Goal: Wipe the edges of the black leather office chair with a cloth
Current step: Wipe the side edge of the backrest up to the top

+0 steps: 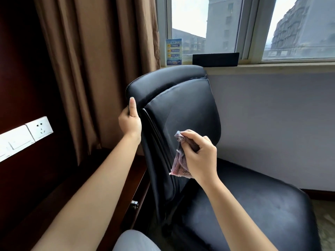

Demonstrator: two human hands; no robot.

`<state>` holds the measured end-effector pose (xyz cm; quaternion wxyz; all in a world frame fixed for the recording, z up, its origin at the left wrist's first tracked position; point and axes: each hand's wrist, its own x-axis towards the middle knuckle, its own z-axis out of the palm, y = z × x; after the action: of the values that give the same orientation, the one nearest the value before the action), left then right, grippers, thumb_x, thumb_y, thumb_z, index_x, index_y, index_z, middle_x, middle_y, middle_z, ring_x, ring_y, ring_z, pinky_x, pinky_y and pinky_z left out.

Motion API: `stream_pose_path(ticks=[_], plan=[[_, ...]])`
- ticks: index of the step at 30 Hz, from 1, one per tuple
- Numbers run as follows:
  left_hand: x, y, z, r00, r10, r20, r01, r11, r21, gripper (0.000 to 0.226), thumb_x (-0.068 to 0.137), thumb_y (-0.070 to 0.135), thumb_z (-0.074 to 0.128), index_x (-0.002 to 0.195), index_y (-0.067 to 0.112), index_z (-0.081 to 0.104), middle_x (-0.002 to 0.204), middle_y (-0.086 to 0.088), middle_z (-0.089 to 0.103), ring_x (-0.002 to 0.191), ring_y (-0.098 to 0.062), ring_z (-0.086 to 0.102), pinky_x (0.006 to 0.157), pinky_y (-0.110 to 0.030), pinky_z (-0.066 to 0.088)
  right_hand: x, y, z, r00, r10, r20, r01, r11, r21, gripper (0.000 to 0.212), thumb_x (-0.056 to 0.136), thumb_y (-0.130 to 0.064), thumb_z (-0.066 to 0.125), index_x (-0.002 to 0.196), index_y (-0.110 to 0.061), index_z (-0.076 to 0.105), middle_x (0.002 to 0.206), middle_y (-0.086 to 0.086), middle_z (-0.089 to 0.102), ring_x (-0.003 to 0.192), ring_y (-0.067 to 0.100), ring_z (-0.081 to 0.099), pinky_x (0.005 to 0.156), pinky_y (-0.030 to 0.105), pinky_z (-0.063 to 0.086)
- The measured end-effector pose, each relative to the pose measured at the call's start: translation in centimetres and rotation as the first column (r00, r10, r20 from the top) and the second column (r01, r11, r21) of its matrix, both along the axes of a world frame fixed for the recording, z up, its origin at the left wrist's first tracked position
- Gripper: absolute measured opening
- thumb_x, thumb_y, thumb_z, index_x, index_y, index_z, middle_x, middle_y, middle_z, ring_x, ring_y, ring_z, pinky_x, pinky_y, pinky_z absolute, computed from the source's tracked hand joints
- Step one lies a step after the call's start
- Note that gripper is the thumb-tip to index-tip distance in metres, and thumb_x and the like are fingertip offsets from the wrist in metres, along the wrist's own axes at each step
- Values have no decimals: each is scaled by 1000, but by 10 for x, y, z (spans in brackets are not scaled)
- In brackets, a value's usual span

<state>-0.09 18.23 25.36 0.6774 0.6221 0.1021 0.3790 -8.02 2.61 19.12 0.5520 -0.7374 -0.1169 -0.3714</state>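
At centre frame, the right hand [199,156] pinches a bunched purplish cloth [181,160] between curled fingers and thumb, the wad's top pressed near the lower front of the black leather office chair's backrest [181,109], with a loose tail hanging down toward the seam where backrest meets seat [253,205]. The hold looks light: only part of the fabric is gathered in the grip, so a firm stroke along an edge could drag the hanging tail out of the fingers or snag it in the gap between the backrest panel and its side trim.

Left of that, the left hand [129,120] wraps the backrest's outer edge just under the headrest, thumb on the front face and fingers curled behind, out of sight. It seems to steady the chair. Because this hand covers a stretch of the very edge to be wiped, that stretch may be skipped unless the hand shifts. If it lets go while the cloth pushes, the chair could swivel or roll away toward the dark wooden desk [72,187] at lower left.

Further out, a brown curtain [94,69] hangs close behind the backrest, and a printed card [173,52] and a black rectangular object [215,59] stand on the window sill [272,67] just above the headrest; a backrest tipped back might knock them.
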Motion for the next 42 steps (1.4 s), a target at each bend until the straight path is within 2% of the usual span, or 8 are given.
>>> stream_pose_path(ticks=[3, 7, 13, 18, 21, 24, 31, 42], plan=[[4, -7, -25, 995, -12, -104, 15, 999, 30, 51, 99, 37, 47, 109, -12, 57, 110, -28, 62, 102, -35, 59, 85, -35, 43, -1, -3, -2, 1000, 3, -13, -3, 1000, 4, 26, 83, -3, 67, 93, -26, 73, 92, -40, 61, 82, 14, 55, 75, 23, 48], [-2, -16, -60, 982, -85, -168, 91, 995, 31, 42, 100, 23, 48, 137, 4, 47, 141, -12, 50, 131, -20, 46, 105, -20, 32, 0, -5, -3, 999, -30, -30, 30, 999, -15, 23, 84, -5, 67, 93, -26, 74, 86, -38, 62, 80, 9, 52, 72, 17, 45], [-21, -25, -87, 985, -72, -158, 92, 989, 118, 44, 96, 8, 45, 140, 12, 46, 146, -2, 45, 135, -14, 40, 112, -23, 26, -2, -9, -10, 996, -58, -63, 58, 998, -5, 22, 85, -6, 66, 94, -24, 74, 85, -37, 61, 83, 11, 55, 74, 20, 47], [-12, -31, -99, 958, -148, -244, 225, 918, 327, 54, 100, 9, 37, 151, 14, 20, 159, 4, 12, 146, -7, 10, 116, -19, 5, -7, -16, -21, 993, -86, -87, 84, 996, -17, 21, 86, -9, 66, 92, -28, 73, 84, -35, 63, 82, 8, 54, 70, 12, 43], [-6, -34, -89, 931, -220, -290, 308, 901, 306, 55, 99, 6, 33, 151, 11, 16, 161, 1, 4, 147, -9, 3, 118, -22, 1, -6, -17, -26, 974, -144, -178, 143, 990, -19, 17, 88, -16, 64, 93, -30, 72, 80, -23, 66, 83, 8, 53, 65, 8, 40], [-1, -25, -74, 885, -346, -311, 414, 890, 188, 55, 98, 4, 34, 150, 12, 22, 159, 2, 14, 146, -9, 13, 117, -22, 8, -5, -17, -30, 950, -195, -244, 195, 981, -24, 15, 90, -21, 61, 95, -31, 71, 85, -15, 68, 87, 10, 54, 62, 9, 37], [-31, -49, -106, 904, -262, -339, 402, 791, 461, 48, 91, -2, 41, 135, 13, 53, 144, 1, 48, 135, -11, 40, 111, -16, 24, -12, -35, -45, 915, -279, -291, 272, 960, -63, 15, 90, -22, 61, 97, -29, 71, 83, -8, 68, 87, 13, 55, 60, 13, 36], [-63, -97, -170, 818, -273, -507, 540, 669, 511, 44, 92, 2, 40, 130, 16, 58, 135, 2, 57, 128, -14, 48, 100, -14, 29, -24, -75, -93, 839, -345, -422, 337, 937, -96, 18, 90, -26, 59, 102, -32, 70, 92, 0, 67, 88, 12, 56, 66, 25, 39]])
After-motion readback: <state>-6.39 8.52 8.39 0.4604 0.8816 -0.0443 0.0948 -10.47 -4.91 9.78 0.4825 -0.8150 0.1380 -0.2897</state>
